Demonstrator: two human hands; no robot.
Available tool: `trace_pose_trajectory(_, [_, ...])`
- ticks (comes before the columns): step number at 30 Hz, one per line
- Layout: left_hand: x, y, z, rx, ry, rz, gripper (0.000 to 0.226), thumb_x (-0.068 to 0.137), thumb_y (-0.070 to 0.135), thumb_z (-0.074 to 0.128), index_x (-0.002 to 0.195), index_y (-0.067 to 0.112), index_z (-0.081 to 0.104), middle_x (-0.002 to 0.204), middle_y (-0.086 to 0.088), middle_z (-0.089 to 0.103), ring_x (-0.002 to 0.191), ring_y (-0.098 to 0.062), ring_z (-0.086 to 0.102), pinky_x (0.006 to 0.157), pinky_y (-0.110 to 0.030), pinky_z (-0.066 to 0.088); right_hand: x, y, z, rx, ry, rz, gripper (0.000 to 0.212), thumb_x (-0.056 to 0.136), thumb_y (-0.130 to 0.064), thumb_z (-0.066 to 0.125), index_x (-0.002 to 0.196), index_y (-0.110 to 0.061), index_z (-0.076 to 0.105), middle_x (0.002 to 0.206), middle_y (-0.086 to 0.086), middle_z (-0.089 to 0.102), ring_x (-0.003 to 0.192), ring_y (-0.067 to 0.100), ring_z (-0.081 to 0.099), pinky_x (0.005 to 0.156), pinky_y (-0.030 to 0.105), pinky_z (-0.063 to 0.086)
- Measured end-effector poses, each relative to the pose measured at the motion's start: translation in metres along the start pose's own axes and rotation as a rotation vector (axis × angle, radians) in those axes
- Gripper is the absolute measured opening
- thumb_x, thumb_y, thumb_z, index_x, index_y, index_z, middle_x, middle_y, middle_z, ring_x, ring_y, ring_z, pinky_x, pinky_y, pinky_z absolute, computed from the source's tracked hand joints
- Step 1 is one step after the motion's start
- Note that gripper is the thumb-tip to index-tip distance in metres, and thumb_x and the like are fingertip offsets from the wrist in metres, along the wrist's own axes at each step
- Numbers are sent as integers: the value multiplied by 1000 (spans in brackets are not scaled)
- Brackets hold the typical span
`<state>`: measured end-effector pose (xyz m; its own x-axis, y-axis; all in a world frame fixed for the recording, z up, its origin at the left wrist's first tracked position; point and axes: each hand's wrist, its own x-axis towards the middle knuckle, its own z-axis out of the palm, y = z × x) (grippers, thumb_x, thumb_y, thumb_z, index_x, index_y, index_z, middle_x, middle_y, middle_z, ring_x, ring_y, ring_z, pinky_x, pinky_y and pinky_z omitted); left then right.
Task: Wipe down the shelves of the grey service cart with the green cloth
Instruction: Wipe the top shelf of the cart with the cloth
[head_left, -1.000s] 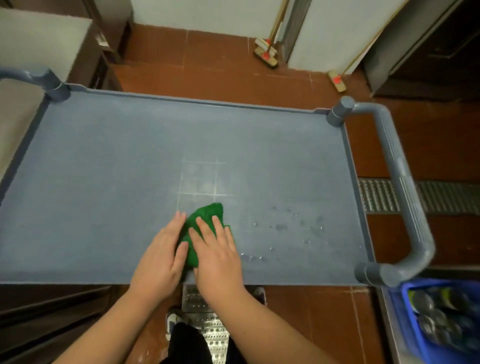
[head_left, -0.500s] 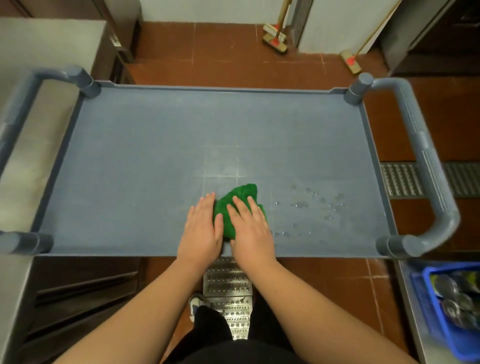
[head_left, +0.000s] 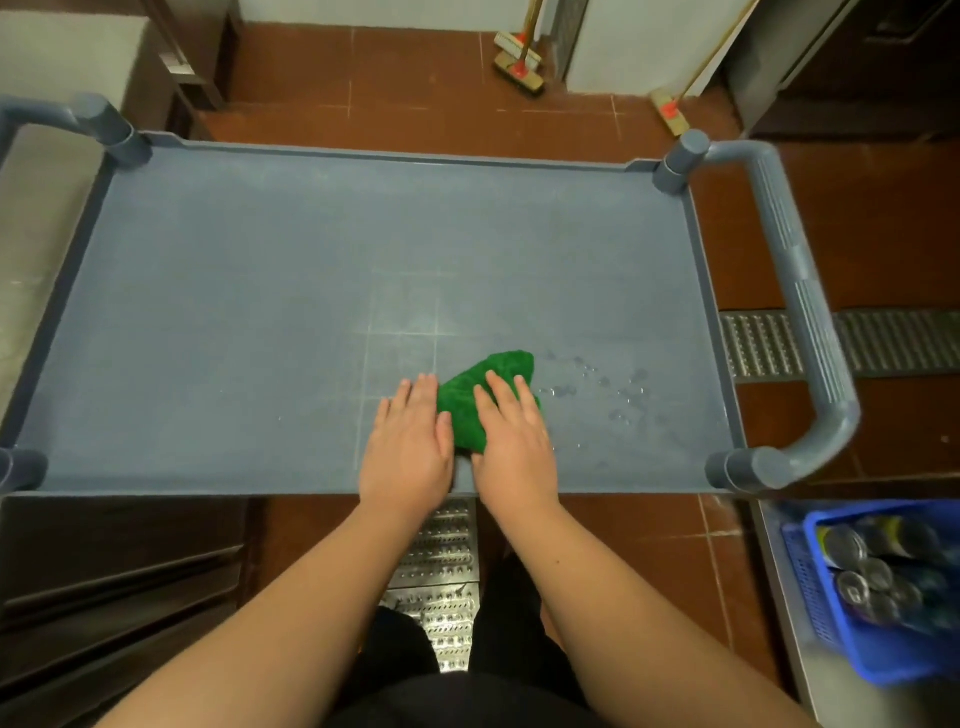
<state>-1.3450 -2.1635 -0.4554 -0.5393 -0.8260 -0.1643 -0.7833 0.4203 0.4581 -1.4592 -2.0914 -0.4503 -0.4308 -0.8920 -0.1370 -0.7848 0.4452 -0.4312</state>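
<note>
The grey service cart's top shelf (head_left: 234, 291) fills the middle of the head view. A bunched green cloth (head_left: 470, 397) lies near the shelf's front edge, right of centre. My right hand (head_left: 511, 441) presses flat on the cloth with straight fingers. My left hand (head_left: 410, 447) lies flat beside it, its thumb side touching the cloth's left edge. Water droplets (head_left: 618, 392) dot the shelf just right of the cloth.
The cart's tubular handle (head_left: 802, 312) curves along its right side. A blue crate of cans (head_left: 878, 582) sits at the lower right. Two brooms (head_left: 519, 67) lean on the far wall. A floor drain grate (head_left: 883, 340) runs on the right, and a steel counter (head_left: 36, 171) stands on the left.
Both hands and the cloth sit a little further right on the shelf, closer to the droplets. The view has shifted, showing the whole cart top.
</note>
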Motion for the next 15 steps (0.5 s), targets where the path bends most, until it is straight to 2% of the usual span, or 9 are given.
trace_pose_trajectory(3, [4, 0, 0, 26, 6, 7, 52, 102, 30, 23, 151, 13, 26, 156, -4, 32, 146, -20, 22, 120, -39, 15, 0, 24, -13, 13, -23, -28, 82, 79, -8, 73, 152, -21, 37, 163, -8, 22, 153, 21, 9, 121, 39, 22])
trace_pose_trajectory(7, [9, 2, -1, 19, 4, -6, 51, 102, 28, 25, 151, 16, 29, 157, -1, 30, 146, -18, 21, 121, -37, 13, -6, 71, -37, 20, 25, 84, 79, 79, -4, 70, 150, -24, 40, 162, -11, 24, 152, 19, 13, 118, 40, 30])
trace_pose_trajectory(11, [9, 0, 0, 52, -4, -12, 51, 102, 30, 21, 151, 17, 29, 158, 1, 28, 147, -16, 19, 121, -37, 12, -14, 112, -59, -25, 56, 178, 79, 80, -3, 69, 150, -24, 40, 163, -11, 22, 152, 18, 11, 118, 40, 28])
trace_pose_trajectory(15, [8, 3, 2, 57, 4, -14, 51, 102, 29, 21, 151, 17, 29, 158, 1, 28, 147, -16, 19, 121, -37, 11, -20, 148, -78, -54, 114, 299, 76, 81, 0, 67, 150, -17, 40, 163, -4, 23, 152, 22, 11, 122, 37, 18])
